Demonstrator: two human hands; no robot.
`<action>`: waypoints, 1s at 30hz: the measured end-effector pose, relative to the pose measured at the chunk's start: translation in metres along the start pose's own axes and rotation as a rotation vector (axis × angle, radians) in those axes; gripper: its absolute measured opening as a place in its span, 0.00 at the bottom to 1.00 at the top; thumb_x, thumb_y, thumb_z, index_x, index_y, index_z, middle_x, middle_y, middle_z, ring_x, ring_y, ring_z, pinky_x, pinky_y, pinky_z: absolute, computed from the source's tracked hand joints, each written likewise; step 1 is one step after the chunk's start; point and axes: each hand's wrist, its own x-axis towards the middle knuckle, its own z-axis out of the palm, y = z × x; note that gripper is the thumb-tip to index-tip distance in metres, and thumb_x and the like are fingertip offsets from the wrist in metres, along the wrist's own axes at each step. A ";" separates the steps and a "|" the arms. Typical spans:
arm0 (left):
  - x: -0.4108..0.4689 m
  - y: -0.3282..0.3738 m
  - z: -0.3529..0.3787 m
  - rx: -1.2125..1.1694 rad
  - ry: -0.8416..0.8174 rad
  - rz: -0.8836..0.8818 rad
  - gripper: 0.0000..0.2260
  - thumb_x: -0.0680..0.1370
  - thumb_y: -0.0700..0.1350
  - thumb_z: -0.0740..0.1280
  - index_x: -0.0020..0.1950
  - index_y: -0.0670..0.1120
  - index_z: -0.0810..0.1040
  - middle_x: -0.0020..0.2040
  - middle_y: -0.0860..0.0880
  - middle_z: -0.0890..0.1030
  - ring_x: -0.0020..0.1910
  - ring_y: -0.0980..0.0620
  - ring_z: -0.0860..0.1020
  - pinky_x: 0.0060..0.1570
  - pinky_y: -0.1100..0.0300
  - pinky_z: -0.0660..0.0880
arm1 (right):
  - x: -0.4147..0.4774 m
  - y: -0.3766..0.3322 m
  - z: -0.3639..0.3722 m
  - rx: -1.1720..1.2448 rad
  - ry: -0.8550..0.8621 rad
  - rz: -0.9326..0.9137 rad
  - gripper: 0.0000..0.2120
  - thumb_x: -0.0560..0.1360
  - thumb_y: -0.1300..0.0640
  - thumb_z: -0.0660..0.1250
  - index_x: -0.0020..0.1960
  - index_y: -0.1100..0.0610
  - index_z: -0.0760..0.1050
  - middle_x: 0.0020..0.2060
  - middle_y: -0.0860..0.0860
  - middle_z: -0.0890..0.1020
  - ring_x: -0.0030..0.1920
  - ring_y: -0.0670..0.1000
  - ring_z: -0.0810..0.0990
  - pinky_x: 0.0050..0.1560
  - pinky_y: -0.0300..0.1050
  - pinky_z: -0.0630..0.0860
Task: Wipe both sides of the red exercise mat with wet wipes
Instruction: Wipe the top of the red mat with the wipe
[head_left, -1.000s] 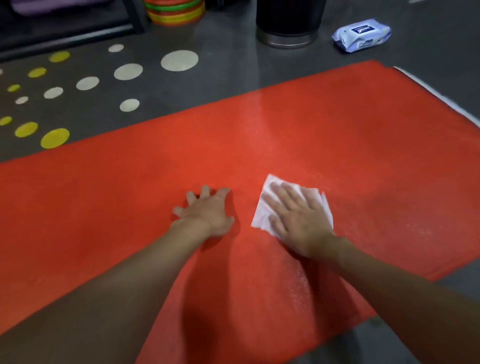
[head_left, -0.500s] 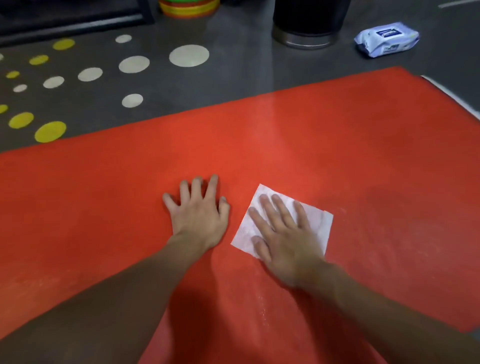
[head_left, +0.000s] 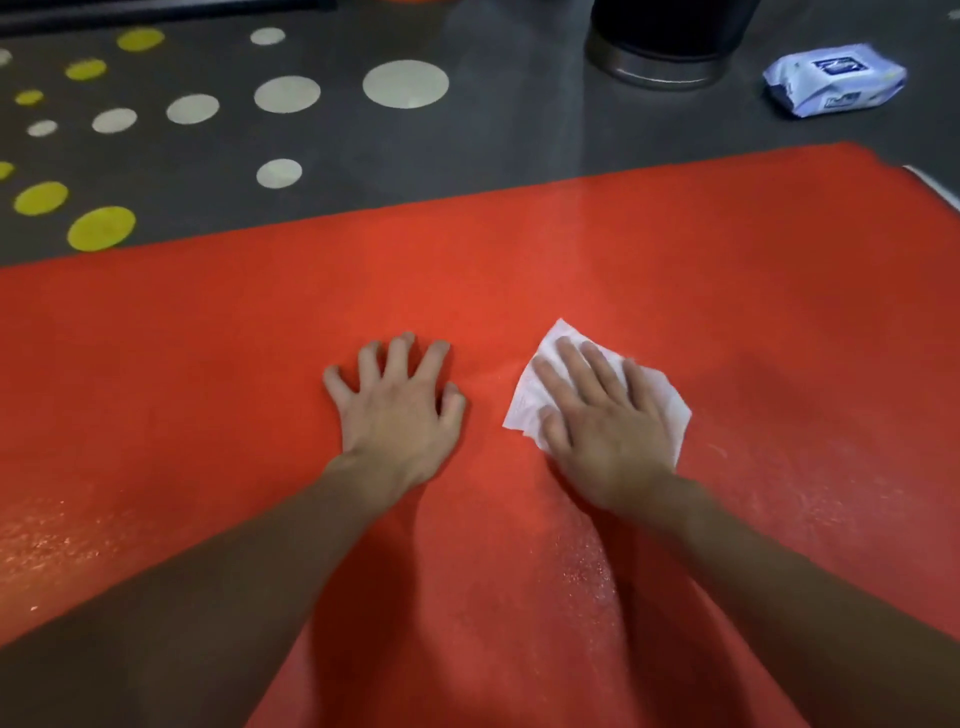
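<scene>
Here, a thin white wet wipe (head_left: 667, 402) is pressed flat under the right grip (head_left: 608, 431), whose fingers are laid out straight over it; nothing is pinched or curled round. The left grip (head_left: 400, 410), just beside the right one and apart from the wipe, is planted on the bare mat with fingers spread and their tips slightly bent, and nothing is held by it. The flat, textured red exercise mat (head_left: 727, 291) is spread on the dark grey spotted floor (head_left: 467, 150) beneath both grips and runs well past them on either side. A soft blue-and-white pack of wet wipes (head_left: 836, 80) lies on the floor well beyond the right grip, off the mat's far edge.

The wiping of the upward face is judged to be the step in hand. It would be done well if pressure were spread evenly through the whole palm so that the wipe is not bunched, if strokes were overlapped, and if the mat were pinned by the left grip against dragging. The underside is judged to be left for later.
</scene>
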 end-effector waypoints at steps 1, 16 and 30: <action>0.012 -0.003 -0.001 -0.015 0.014 -0.006 0.25 0.76 0.60 0.50 0.73 0.60 0.63 0.74 0.49 0.65 0.72 0.43 0.60 0.67 0.32 0.56 | 0.002 -0.011 0.004 0.005 0.002 0.059 0.31 0.78 0.43 0.38 0.80 0.47 0.49 0.81 0.49 0.48 0.80 0.51 0.43 0.76 0.60 0.41; 0.050 -0.012 0.007 -0.008 -0.083 -0.093 0.29 0.79 0.57 0.45 0.80 0.56 0.48 0.81 0.51 0.45 0.79 0.41 0.42 0.67 0.24 0.42 | 0.035 -0.002 -0.002 -0.030 -0.043 -0.299 0.28 0.80 0.42 0.48 0.79 0.47 0.57 0.80 0.51 0.55 0.80 0.53 0.51 0.77 0.60 0.47; 0.054 -0.012 0.007 0.013 -0.104 -0.092 0.29 0.78 0.58 0.45 0.80 0.56 0.47 0.81 0.49 0.45 0.79 0.40 0.42 0.67 0.24 0.42 | 0.105 0.014 -0.009 0.003 0.025 0.064 0.30 0.79 0.44 0.41 0.80 0.47 0.50 0.81 0.51 0.49 0.80 0.52 0.45 0.77 0.58 0.41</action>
